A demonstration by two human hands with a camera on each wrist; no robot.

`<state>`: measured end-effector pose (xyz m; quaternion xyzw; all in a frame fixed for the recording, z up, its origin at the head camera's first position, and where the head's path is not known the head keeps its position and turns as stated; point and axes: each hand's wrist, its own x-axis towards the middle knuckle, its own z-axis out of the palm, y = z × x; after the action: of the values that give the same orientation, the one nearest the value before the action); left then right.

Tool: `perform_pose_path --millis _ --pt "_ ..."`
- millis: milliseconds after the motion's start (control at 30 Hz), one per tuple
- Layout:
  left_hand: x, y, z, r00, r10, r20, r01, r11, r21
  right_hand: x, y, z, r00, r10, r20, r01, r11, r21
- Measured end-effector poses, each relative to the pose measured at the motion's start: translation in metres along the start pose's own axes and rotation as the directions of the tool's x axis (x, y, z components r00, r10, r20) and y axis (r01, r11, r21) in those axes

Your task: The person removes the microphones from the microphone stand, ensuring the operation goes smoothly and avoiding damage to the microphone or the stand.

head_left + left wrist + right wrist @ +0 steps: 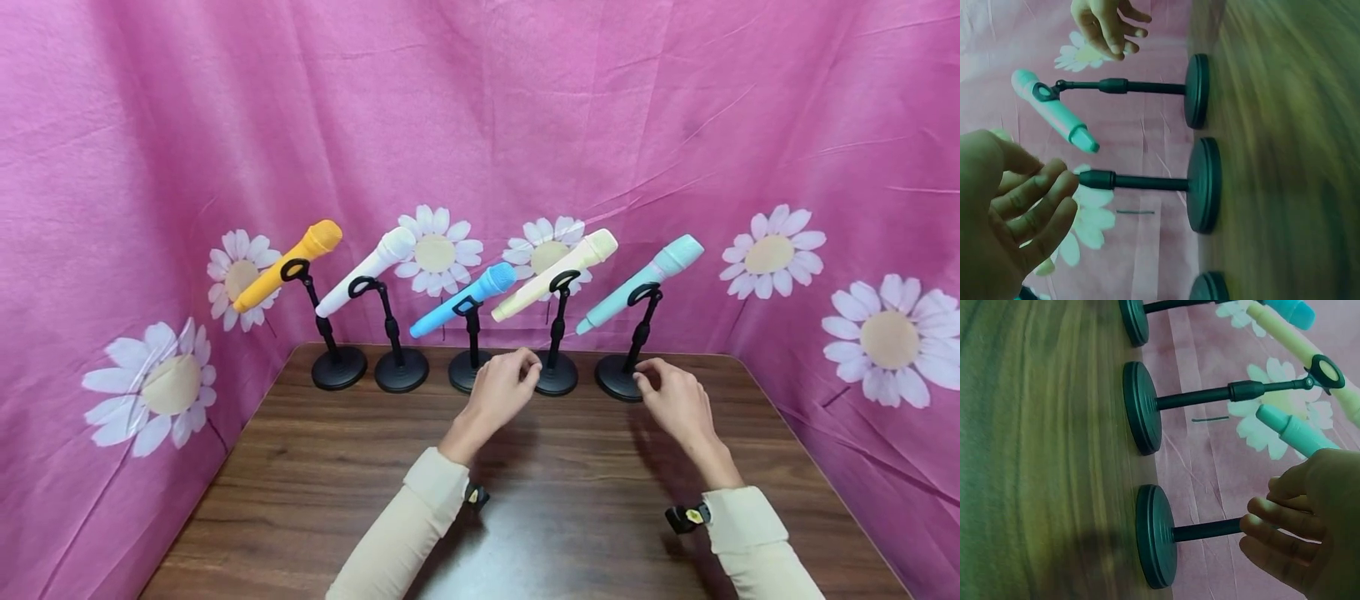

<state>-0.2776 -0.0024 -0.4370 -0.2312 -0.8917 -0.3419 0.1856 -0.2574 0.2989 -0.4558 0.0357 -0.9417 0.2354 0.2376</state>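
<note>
My left hand (507, 385) hovers before the stands of the blue microphone (465, 300) and the pale yellow microphone (557, 275), its fingers loosely bent with nothing between them. In the left wrist view its fingertips overlap the upper pole of a black stand (1150, 182). My right hand (677, 402) is just in front of the round base (617, 379) under the mint-green microphone (641, 285). Its fingers are also loosely bent and hold nothing; in the right wrist view they cover part of that stand's pole (1207, 530).
Farther left stand an orange microphone (288, 265) and a white microphone (366, 272), each tilted in its black clip stand. All the stands form a row along the back of the brown wooden table (337, 475). A pink curtain (480, 125) with daisies hangs behind and at both sides.
</note>
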Motion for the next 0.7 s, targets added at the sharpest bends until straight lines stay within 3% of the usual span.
perform_pose_path --millis 133,400,700 --pt "0.016 0.010 0.006 1.000 -0.020 0.000 0.020 1.000 -0.006 0.007 0.003 0.001 1.000 0.003 -0.027 -0.003 1.000 0.004" --pt "0.045 0.027 0.015 0.999 0.000 0.035 0.001 0.999 -0.036 0.015 0.009 0.002 0.998 -0.004 -0.059 0.005 1.000 0.022" --pt "0.070 0.038 0.024 0.999 -0.016 0.048 0.020 0.997 -0.079 0.029 0.016 0.001 0.997 0.061 -0.056 -0.053 0.988 0.143"
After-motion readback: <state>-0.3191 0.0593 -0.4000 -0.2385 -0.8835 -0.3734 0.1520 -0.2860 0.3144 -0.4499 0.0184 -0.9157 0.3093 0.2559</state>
